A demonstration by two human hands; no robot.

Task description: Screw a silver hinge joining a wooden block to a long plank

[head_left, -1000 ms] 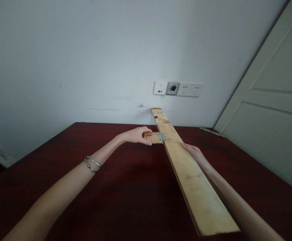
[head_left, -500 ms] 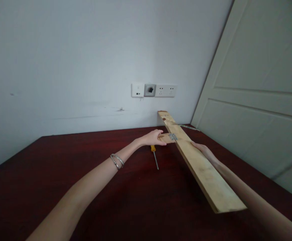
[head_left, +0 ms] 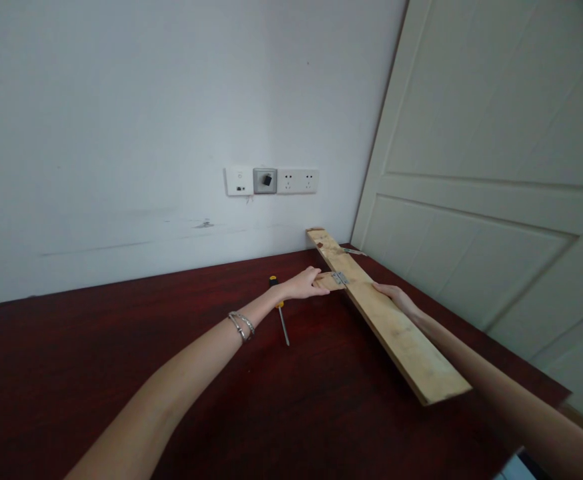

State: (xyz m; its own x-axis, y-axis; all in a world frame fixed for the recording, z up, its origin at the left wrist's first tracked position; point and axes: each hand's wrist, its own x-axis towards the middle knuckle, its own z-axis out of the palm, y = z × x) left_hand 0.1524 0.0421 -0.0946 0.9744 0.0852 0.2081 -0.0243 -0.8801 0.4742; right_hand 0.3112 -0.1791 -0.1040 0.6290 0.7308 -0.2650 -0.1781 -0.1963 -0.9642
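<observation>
A long pale wooden board (head_left: 406, 337) slants from the back wall towards me. A metal hinge (head_left: 340, 278) joins its left edge to a short wooden piece (head_left: 327, 282). My left hand (head_left: 303, 283), with bracelets on the wrist, is closed around that short piece. On the board's right edge is my right hand (head_left: 395, 298), gripping it; its fingers go out of sight beneath the board. A screwdriver (head_left: 283, 325) with a yellow and black handle lies on the dark red tabletop (head_left: 251, 413), its handle partly hidden behind my left wrist.
Wall sockets (head_left: 297, 181) sit on the white wall behind the table. A pale panelled door (head_left: 471, 207) stands along the right side. Near the back right corner lies a thin light strip (head_left: 354, 251). A pale object (head_left: 515, 468) shows at the bottom right.
My view has turned to the right, so the sockets and screwdriver appear farther left. Both hands keep their hold, and the board's near end sits slightly higher in the picture.
</observation>
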